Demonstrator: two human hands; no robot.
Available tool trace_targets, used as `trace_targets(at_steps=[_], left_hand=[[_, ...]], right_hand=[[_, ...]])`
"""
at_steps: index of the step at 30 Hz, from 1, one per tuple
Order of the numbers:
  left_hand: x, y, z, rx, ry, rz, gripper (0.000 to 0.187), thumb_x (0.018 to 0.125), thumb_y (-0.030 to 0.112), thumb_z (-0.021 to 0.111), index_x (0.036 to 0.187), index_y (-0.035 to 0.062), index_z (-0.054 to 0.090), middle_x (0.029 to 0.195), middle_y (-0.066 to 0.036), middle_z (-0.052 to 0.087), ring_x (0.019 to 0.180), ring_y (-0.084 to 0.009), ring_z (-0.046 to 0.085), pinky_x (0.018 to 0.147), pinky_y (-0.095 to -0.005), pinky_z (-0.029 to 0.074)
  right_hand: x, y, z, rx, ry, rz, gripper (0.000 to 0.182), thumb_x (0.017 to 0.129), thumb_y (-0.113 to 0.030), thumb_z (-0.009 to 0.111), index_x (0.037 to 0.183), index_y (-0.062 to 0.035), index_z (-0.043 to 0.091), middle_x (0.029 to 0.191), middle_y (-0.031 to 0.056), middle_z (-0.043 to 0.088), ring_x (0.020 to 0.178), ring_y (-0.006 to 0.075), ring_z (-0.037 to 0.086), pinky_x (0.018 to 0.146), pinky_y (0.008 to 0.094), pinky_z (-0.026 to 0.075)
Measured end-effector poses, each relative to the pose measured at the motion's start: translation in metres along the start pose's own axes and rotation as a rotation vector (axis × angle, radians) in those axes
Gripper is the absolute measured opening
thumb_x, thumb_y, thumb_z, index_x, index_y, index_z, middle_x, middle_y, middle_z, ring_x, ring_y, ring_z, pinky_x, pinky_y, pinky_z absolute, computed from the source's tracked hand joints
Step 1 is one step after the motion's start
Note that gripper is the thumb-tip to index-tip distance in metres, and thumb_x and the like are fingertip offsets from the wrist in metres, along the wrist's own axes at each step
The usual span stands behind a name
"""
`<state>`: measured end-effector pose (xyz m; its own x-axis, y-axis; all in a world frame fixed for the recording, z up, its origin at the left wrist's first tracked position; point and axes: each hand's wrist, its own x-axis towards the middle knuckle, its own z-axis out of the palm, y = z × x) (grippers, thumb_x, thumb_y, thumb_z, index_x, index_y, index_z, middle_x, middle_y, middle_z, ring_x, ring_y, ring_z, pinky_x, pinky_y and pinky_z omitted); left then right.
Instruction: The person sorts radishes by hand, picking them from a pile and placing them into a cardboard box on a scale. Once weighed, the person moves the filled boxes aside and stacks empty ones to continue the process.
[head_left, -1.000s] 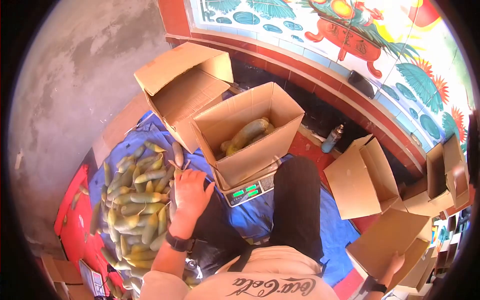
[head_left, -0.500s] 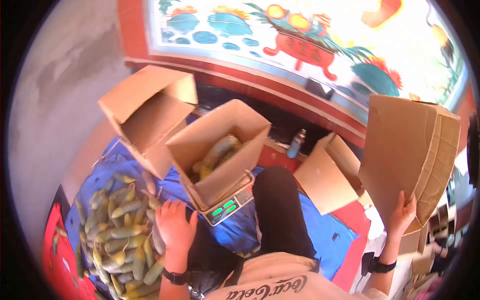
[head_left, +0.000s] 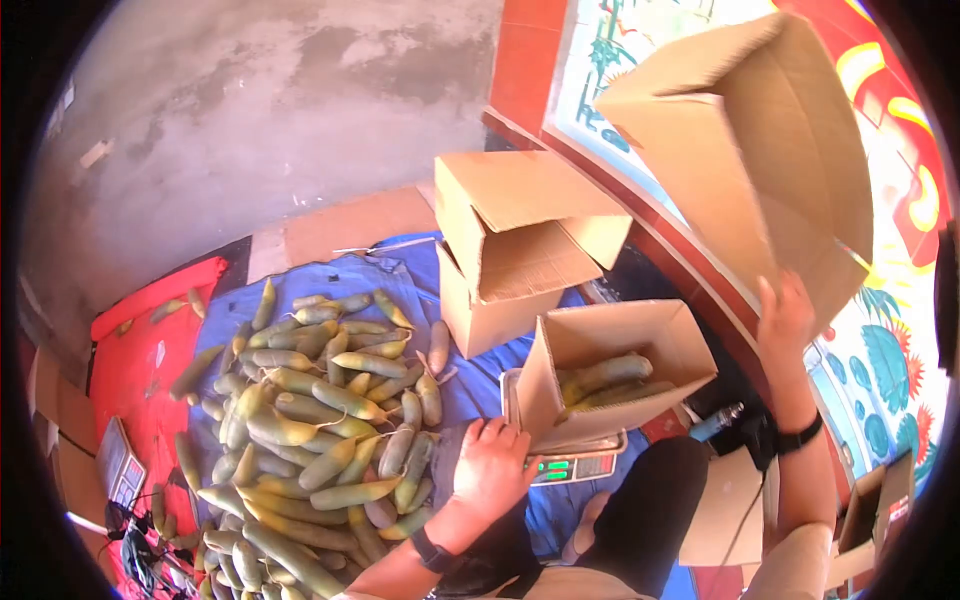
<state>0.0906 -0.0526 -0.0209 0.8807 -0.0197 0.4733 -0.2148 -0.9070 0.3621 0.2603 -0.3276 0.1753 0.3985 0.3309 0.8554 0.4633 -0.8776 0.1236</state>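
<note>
My right hand [head_left: 787,318] is closed on the lower edge of an open cardboard box [head_left: 680,150], which is lifted at the upper right and tilted. My left hand [head_left: 490,465] rests over my knee, holding nothing, its fingers slightly apart. Just beside it, an open carton [head_left: 625,425] sits on a digital scale [head_left: 590,467] with green lit digits. Several green radishes [head_left: 608,376] lie inside that carton. To the left of my left hand spreads a big heap of green radishes [head_left: 310,400] on a blue sheet [head_left: 350,270].
Behind the scale stand stacked cartons [head_left: 500,315], the upper one open. A bottle [head_left: 718,422] lies near the wall. Another carton [head_left: 725,510] is beside my leg. A second scale [head_left: 122,470] stands on the red sheet [head_left: 150,350] at left.
My view has swung left, showing more of the radish heap. My right hand has raised the box and turned its opening toward me. My left hand stays near the scale.
</note>
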Motion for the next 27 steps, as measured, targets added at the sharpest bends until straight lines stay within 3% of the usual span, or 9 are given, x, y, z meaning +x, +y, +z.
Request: trace_targets(at_steps=[2,9,11,14,15,18,19,24,27], left_hand=[[-0.001,-0.001,0.003,-0.008,0.013,-0.007,0.03,0.071,0.028,0.069,0.091,0.0067,0.062,0.099,-0.007,0.062,0.103,-0.0254,0.054,0.094,-0.0418,0.038],[0.0,-0.003,0.002,0.033,0.012,-0.032,0.029,0.074,0.03,0.067,0.092,0.0079,0.063,0.1,-0.005,0.063,0.103,-0.0218,0.055,0.094,-0.0396,0.038],[0.001,-0.005,-0.002,0.035,0.006,-0.051,0.029,0.073,0.029,0.068,0.092,0.0075,0.064,0.1,-0.005,0.063,0.103,-0.0213,0.056,0.093,-0.039,0.039],[0.003,-0.009,-0.002,0.025,0.018,-0.064,0.029,0.072,0.029,0.068,0.091,0.007,0.064,0.099,-0.005,0.064,0.101,-0.0217,0.057,0.092,-0.0384,0.04],[0.004,-0.009,-0.002,0.028,0.011,-0.063,0.029,0.072,0.029,0.068,0.091,0.007,0.064,0.099,-0.005,0.064,0.101,-0.0217,0.057,0.092,-0.0384,0.04],[0.005,-0.008,-0.001,0.024,0.028,-0.059,0.028,0.072,0.028,0.069,0.09,0.0068,0.064,0.099,-0.006,0.064,0.1,-0.022,0.058,0.09,-0.0383,0.042],[0.006,-0.008,-0.001,0.024,0.026,-0.06,0.029,0.072,0.028,0.069,0.09,0.0067,0.064,0.099,-0.006,0.064,0.1,-0.022,0.058,0.091,-0.0385,0.042],[0.01,-0.003,0.001,0.012,-0.002,-0.053,0.03,0.07,0.027,0.07,0.091,0.0062,0.065,0.099,-0.006,0.064,0.1,-0.0223,0.058,0.091,-0.0391,0.041],[0.01,0.0,0.003,0.029,0.013,-0.041,0.03,0.069,0.026,0.07,0.091,0.0061,0.065,0.099,-0.006,0.064,0.1,-0.0234,0.057,0.091,-0.0404,0.041]], right_hand=[[0.034,-0.012,0.047,0.099,0.051,-0.16,0.017,0.085,-0.008,0.055,0.1,0.001,0.059,0.099,0.0208,0.06,0.091,0.0373,0.059,0.078,0.0402,0.048],[0.106,-0.055,0.191,0.185,0.071,-0.327,0.018,0.082,-0.007,0.051,0.097,-0.0047,0.061,0.095,0.0125,0.063,0.087,0.0297,0.062,0.077,0.0384,0.051],[0.114,-0.07,0.217,0.141,-0.039,-0.384,0.019,0.081,-0.007,0.05,0.097,-0.0065,0.059,0.091,0.0111,0.062,0.087,0.0276,0.061,0.076,0.0373,0.05],[0.107,-0.088,0.25,0.143,-0.028,-0.423,0.021,0.079,-0.007,0.05,0.098,-0.0079,0.058,0.088,0.0101,0.061,0.086,0.0272,0.06,0.076,0.0366,0.05],[0.101,-0.093,0.262,0.123,-0.098,-0.42,0.023,0.079,-0.006,0.05,0.1,-0.009,0.058,0.088,0.0091,0.06,0.088,0.0267,0.059,0.081,0.0366,0.047],[0.08,-0.102,0.285,-0.01,-0.32,-0.423,0.025,0.078,-0.006,0.05,0.1,-0.0109,0.059,0.09,0.008,0.06,0.092,0.0257,0.057,0.087,0.0381,0.043],[0.073,-0.102,0.29,-0.013,-0.353,-0.406,0.028,0.078,-0.007,0.051,0.105,-0.0131,0.059,0.092,0.0072,0.059,0.097,0.0247,0.054,0.091,0.0418,0.039],[0.051,-0.094,0.295,-0.133,-0.47,-0.347,0.03,0.082,-0.011,0.049,0.112,-0.0145,0.055,0.094,0.0071,0.06,0.098,0.0231,0.054,0.091,0.0451,0.038],[0.053,-0.098,0.276,-0.077,-0.64,-0.211,0.041,0.084,-0.007,0.045,0.124,-0.0131,0.051,0.108,0.011,0.058,0.107,0.0272,0.052,0.097,0.0456,0.035]])
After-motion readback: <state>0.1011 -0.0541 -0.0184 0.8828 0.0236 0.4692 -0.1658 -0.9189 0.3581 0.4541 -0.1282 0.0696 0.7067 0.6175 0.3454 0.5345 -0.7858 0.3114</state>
